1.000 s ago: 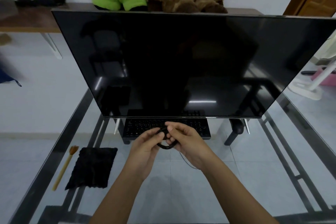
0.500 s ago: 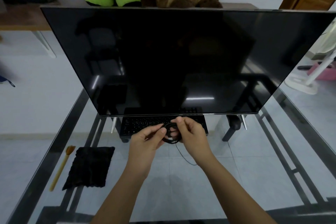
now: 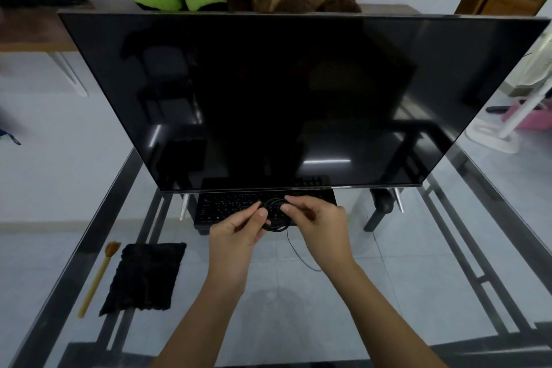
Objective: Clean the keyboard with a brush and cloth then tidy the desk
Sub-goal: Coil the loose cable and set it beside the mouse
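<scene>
Much of your black keyboard hides beneath the dark monitor and behind your hands, so only its front key rows show. Your left hand and right hand both pinch a coiled black cable over the keys, one thin strand trailing toward you across the glass desk. Open glass lies to the right. Near the left edge, the slim wooden brush lies just beside the fuzzy black cloth, both well apart from your hands
</scene>
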